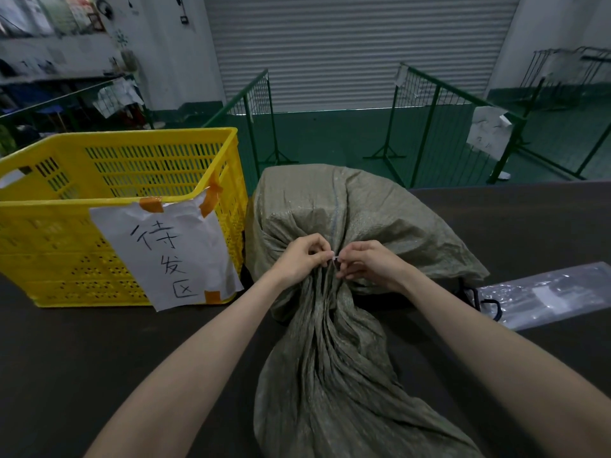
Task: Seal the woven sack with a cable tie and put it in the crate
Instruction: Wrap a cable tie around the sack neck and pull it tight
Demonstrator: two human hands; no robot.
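Note:
A grey-green woven sack (330, 206) lies on the dark table (132, 352), its bulky body away from me and its loose mouth fabric spreading toward me. The neck is bunched at the middle. A thin pale cable tie (334, 258) sits at that neck. My left hand (302, 257) pinches one end of the tie and my right hand (367, 262) pinches the other, fingertips almost touching. The yellow slotted crate (109, 166) stands to the left of the sack, with a paper sign taped to its front.
A clear plastic bag (549, 294) lies on the table at the right, with a black loop beside it. Beyond the table edge stand green wire barriers (429, 127) on a green floor and a closed roller shutter.

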